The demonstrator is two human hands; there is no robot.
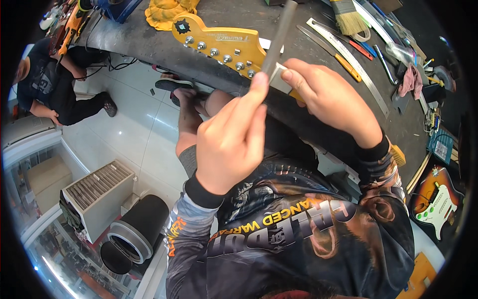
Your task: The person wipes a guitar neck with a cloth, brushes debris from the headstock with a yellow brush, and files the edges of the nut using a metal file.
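Observation:
My left hand [231,134] is closed on a long grey metal bar, perhaps a file [281,35], which points up and slightly right. My right hand [326,97] pinches a small white piece [277,72] beside the bar, at the end of a yellow wooden guitar neck; whether it also grips the neck is unclear. The headstock [219,37], with a row of silver tuners, lies across the dark workbench just beyond my fingers, partly behind the bar.
The bench [114,35] holds a yellow cloth [167,11], brush [351,22], knife [326,50] and steel rulers [343,65]. Another person [52,92] sits at left, near a grey case [99,199] and black cylinder [139,224]. A sunburst guitar body [430,209] is at right.

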